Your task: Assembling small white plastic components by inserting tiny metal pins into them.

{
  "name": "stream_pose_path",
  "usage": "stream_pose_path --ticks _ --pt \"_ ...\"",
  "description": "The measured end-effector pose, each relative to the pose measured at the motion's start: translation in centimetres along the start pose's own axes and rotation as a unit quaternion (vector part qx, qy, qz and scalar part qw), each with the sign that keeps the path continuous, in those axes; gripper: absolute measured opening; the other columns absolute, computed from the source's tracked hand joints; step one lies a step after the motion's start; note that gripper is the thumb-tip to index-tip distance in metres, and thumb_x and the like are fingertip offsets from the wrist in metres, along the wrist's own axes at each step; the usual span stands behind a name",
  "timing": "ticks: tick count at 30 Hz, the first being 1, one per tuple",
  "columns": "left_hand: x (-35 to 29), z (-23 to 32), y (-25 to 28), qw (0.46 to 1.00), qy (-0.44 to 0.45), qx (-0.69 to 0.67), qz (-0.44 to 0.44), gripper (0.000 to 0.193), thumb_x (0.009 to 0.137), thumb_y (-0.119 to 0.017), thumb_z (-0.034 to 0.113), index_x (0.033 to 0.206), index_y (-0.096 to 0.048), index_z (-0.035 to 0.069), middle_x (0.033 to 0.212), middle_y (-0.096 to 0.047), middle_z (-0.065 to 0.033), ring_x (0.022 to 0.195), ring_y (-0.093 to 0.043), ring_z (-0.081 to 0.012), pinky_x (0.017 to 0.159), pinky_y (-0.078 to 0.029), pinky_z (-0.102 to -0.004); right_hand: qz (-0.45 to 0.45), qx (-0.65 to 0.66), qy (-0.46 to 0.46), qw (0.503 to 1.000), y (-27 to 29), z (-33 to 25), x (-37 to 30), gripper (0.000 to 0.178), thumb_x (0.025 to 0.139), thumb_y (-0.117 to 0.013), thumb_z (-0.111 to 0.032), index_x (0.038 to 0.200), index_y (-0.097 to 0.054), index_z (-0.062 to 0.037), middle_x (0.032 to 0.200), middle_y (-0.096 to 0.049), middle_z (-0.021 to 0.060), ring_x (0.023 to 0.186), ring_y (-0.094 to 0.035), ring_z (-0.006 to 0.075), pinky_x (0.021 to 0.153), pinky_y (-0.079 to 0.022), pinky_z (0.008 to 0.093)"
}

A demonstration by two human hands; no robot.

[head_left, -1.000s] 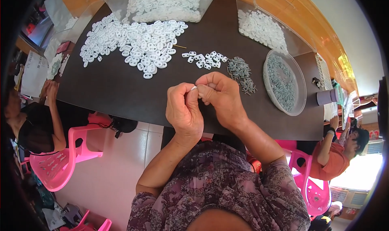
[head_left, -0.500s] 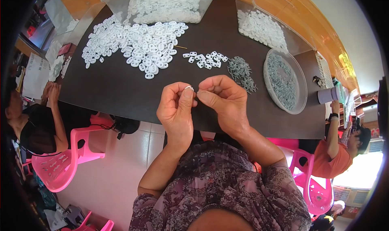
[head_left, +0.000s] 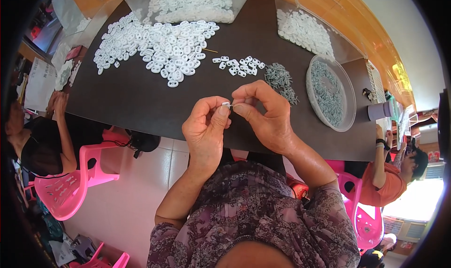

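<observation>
My left hand [head_left: 206, 124] pinches a small white plastic piece [head_left: 226, 104] between thumb and forefinger, just over the table's near edge. Close against it, my right hand [head_left: 265, 117] has thumb and forefinger closed on a small screw [head_left: 232, 105], only a sliver of which shows at the white piece. Beyond my hands lie a small group of white two-hole pieces [head_left: 242, 66] and a heap of grey screws [head_left: 278, 76]. A large spread of white oval pieces [head_left: 176, 49] covers the far left of the table.
A round clear tub [head_left: 348, 120] of screws stands at the right. Clear bins [head_left: 239, 14] with white pieces stand at the back. A thin brass-coloured stick [head_left: 210, 50] lies beside the oval pieces. People sit at both sides, near pink chairs [head_left: 84, 183].
My right hand has lifted slightly and turned a little. The white piece shows more clearly at my left fingertips, with the screw's sliver now visible beside it.
</observation>
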State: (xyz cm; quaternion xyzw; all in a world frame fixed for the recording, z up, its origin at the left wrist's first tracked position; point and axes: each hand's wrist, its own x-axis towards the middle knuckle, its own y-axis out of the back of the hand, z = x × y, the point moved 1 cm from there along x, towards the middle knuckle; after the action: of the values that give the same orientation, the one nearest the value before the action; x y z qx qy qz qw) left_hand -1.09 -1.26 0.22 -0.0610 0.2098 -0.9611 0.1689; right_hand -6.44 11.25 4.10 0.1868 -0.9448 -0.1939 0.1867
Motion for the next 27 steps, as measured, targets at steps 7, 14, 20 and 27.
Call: stream_pose_path --ticks 7,14,20,27 --pt "0.0 0.0 0.0 1.000 0.012 -0.002 -0.015 0.013 0.089 -0.060 0.010 0.093 -0.059 -0.002 0.080 -0.058 -0.0016 0.065 -0.050 -0.0067 0.060 -0.042 -0.0190 -0.004 -0.036 0.065 0.997 0.0 0.5 0.4 0.019 0.073 -0.065 0.006 0.089 -0.059 -0.0026 0.078 -0.055 0.0082 0.068 -0.057 0.0181 0.058 -0.046 0.0280" --pt "-0.2 -0.6 -0.2 0.997 -0.034 0.069 -0.012 0.007 0.091 -0.057 0.006 0.090 -0.058 -0.001 0.077 -0.054 0.0014 0.063 -0.047 -0.0041 0.055 -0.040 -0.0180 0.001 -0.046 0.076 0.996 -0.3 0.7 0.6 0.018 0.074 -0.064 0.005 0.089 -0.058 -0.0023 0.077 -0.055 0.0092 0.066 -0.057 0.0218 0.057 -0.046 0.0307" --pt "-0.3 -1.0 -0.6 0.998 0.012 -0.047 0.032 0.009 0.090 -0.057 0.005 0.090 -0.059 -0.004 0.075 -0.058 -0.0040 0.060 -0.052 -0.0085 0.055 -0.045 -0.0214 0.046 -0.036 0.085 0.995 -1.4 1.1 0.4 0.019 0.074 -0.063 0.006 0.091 -0.059 -0.0014 0.077 -0.056 0.0085 0.066 -0.057 0.0192 0.057 -0.047 0.0290" --pt "-0.1 -0.1 -0.1 0.997 0.024 -0.063 0.027 0.010 0.090 -0.057 0.002 0.096 -0.060 -0.004 0.077 -0.060 -0.0038 0.063 -0.056 -0.0073 0.055 -0.047 -0.0202 0.034 0.061 0.012 0.997 -1.6 1.2 -0.1 0.015 0.084 -0.059 0.004 0.099 -0.057 0.0024 0.084 -0.059 0.0032 0.075 -0.057 0.0076 0.067 -0.047 0.0212"
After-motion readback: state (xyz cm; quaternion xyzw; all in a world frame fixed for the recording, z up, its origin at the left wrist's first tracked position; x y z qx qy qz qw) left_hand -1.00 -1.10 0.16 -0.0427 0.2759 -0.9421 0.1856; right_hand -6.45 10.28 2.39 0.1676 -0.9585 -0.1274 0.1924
